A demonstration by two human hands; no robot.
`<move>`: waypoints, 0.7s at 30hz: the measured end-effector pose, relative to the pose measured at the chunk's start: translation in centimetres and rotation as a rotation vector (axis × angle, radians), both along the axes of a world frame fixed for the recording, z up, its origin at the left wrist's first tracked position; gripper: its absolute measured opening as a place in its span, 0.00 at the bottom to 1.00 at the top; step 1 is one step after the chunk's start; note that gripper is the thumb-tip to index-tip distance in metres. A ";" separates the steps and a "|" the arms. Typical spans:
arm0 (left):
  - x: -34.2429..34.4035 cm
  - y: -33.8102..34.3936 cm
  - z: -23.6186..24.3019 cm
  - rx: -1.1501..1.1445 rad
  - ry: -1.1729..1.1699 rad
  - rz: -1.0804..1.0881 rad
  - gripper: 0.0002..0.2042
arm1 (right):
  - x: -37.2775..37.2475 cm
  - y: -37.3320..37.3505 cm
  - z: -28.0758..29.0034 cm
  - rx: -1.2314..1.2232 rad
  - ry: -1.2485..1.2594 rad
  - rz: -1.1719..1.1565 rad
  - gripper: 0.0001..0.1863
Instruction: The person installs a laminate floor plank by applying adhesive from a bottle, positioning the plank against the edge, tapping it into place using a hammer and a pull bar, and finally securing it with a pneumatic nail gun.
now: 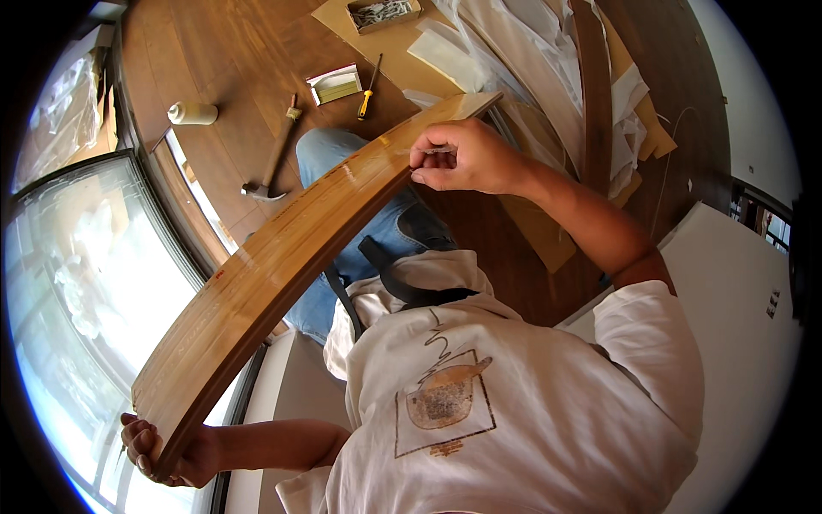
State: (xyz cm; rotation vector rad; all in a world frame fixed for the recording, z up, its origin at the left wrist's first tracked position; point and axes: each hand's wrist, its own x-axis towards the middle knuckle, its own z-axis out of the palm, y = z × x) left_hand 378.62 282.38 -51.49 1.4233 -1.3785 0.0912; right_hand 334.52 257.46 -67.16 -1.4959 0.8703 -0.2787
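Note:
A long wooden board (278,236), with its pale, glossy face up, lies slantwise across the view over my bent leg. Its near end, at the lower left, is gripped by my left hand (171,454), fingers curled round the corner beside the window. Close to the far end, my right hand (467,158) is closed at the board's right edge, thumb and forefinger pinched together. A small translucent sliver shows at those fingers; what it is I cannot make out. Small red marks show along the board's left side.
On the wooden floor (197,47) lie a claw hammer (278,158), a screwdriver (368,96), a squeeze bottle (193,113) and a small open box (335,86). Farther right are a box of small fasteners (382,12), plastic sheeting (522,51), cardboard and a dark plank (593,103). A window (94,274) stands left.

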 end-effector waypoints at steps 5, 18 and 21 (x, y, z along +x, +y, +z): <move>0.8 0.5 0.1 0.015 -0.010 -0.026 0.14 | 0.4 -0.8 0.8 -0.172 0.032 0.081 0.06; 1.4 0.9 0.3 0.013 -0.086 -0.076 0.17 | -0.6 -1.9 -2.1 -0.147 0.130 -0.096 0.05; 1.9 1.0 0.3 -0.036 -0.082 -0.119 0.17 | -1.1 -2.2 -2.1 -0.170 0.126 -0.101 0.06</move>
